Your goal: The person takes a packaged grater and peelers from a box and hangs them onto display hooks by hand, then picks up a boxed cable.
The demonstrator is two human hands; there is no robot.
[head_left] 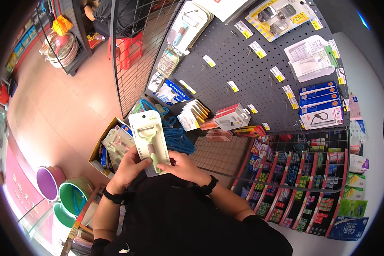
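Observation:
Between my two hands is a packaged peeler, with a green and grey handle and a pale backing card with a hanging hole. My left hand grips the lower left edge, its thumb lying across the front of the pack. At the lower right edge, my right hand pinches the same pack, thumb near the handle's end. Just left of my hands a cardboard box holds more packaged goods. Blue plastic hangers lie in a pile behind the pack.
A grey pegboard with hooks, price tags and hanging packs rises ahead. At its upper left hang similar peeler packs. Sloped racks of small packets stand at right. Buckets sit lower left. Someone sits on a red stool beyond the mesh.

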